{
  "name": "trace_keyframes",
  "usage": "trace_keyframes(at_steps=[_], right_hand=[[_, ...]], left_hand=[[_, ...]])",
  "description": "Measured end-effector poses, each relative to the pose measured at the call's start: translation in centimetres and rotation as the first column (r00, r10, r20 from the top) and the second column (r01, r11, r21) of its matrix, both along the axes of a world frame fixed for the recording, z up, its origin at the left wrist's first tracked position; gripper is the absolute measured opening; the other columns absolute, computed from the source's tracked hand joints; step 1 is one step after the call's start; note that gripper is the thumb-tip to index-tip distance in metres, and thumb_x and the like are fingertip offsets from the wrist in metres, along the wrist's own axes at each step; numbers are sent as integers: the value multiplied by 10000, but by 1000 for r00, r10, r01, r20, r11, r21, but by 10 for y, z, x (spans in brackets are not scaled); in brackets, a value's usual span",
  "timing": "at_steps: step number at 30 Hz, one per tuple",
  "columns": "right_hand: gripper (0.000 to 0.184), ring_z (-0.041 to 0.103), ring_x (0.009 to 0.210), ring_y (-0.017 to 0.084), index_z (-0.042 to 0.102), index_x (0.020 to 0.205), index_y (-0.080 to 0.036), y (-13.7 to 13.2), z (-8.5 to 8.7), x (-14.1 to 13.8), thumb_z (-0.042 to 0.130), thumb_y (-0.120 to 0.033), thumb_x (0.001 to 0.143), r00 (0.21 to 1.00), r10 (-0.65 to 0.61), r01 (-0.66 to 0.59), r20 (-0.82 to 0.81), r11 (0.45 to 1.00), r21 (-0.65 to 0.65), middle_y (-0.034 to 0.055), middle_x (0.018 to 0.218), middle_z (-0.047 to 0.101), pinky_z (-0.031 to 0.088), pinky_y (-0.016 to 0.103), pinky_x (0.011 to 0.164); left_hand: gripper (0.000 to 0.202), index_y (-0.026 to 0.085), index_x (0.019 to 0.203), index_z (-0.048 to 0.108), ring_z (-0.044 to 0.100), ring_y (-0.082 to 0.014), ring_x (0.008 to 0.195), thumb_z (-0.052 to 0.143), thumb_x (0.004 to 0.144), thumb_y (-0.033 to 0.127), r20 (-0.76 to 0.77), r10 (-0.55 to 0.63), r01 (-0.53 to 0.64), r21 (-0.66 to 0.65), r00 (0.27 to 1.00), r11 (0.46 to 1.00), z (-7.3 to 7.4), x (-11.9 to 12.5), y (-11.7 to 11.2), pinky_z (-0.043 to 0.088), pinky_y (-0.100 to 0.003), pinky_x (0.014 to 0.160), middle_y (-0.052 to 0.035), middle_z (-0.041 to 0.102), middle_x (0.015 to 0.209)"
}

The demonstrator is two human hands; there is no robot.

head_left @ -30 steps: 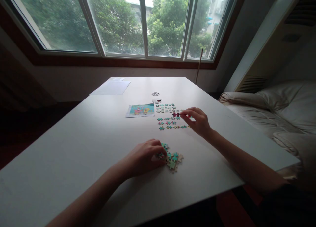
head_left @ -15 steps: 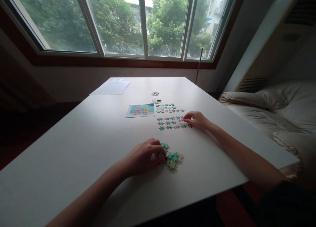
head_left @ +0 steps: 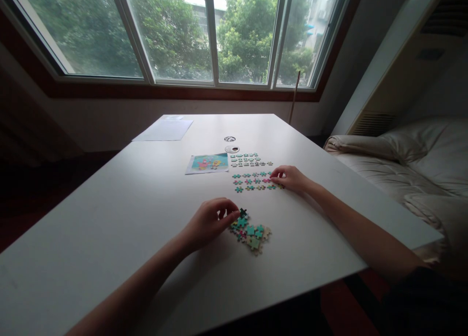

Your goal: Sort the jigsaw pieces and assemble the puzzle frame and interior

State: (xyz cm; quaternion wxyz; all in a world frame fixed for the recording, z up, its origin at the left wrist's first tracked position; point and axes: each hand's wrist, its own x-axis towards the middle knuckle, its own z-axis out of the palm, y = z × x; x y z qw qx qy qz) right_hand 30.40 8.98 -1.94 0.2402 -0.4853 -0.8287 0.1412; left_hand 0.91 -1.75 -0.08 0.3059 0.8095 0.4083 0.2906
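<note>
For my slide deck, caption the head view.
Left hand holding a dark puzzle piece by the loose pile, right hand at the rows of pieces.

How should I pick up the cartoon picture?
Pinch the picture by its left edge, coming in low from the left with thumb and finger on opposite faces. It looks thin and lies flat, so an edge probably gives the best hold. The rows of pieces sit close by its right edge, so coming from there might knock them about.
</note>
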Motion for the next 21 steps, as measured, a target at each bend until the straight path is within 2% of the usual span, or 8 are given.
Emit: trace_keyframes(at_steps=[2,5,9,12,15,21], right_hand=[[154,567,639,112,691,801,-164,-5,4,-4,595,-277,764,1000,14,-13,-16,999,44,28,745,660,433,225,596],[122,572,663,112,678,801,-155,-20,11,-21,588,-234,783,989,132,-122,-67,984,130,42,765,655,452,233,625],[116,577,700,112,665,823,-171,-50,20,-54,575,-243,816,943,322,-290,-84,919,268,40,778,652,461,245,664],[124,585,735,118,656,870,-191,-70,26,-73,565,-267,834,909,415,-378,-52,869,320,26,780,656,457,267,708],[111,591,726,118,648,868,-196,-80,29,-81,560,-258,839,893,450,-412,-33,844,344,22,768,657,448,266,701],[92,596,691,116,633,801,-192,-83,27,-82,567,-249,831,891,452,-398,-39,821,408,18,745,662,433,262,674]], left_hand=[[225,149,792,640,519,-124,618,536,832,345,59,47,-42,-89,997,995,0,0,2,399,-222,558,-16,625,696],[253,139,795,639,553,-148,677,540,824,371,120,73,-52,-169,990,984,0,1,4,415,-244,604,-28,639,723],[266,134,793,640,554,-157,693,548,814,382,155,81,-47,-210,985,977,1,4,5,419,-263,639,-31,641,731],[279,133,785,644,550,-157,685,552,810,395,155,79,-43,-221,985,974,2,4,4,415,-264,637,-28,638,720],[280,134,778,647,553,-159,686,557,807,398,162,70,-32,-226,984,974,2,4,3,417,-261,635,-23,638,709],[281,131,768,649,554,-158,669,558,804,395,161,64,-29,-213,985,977,3,4,3,423,-258,620,-24,641,694]])
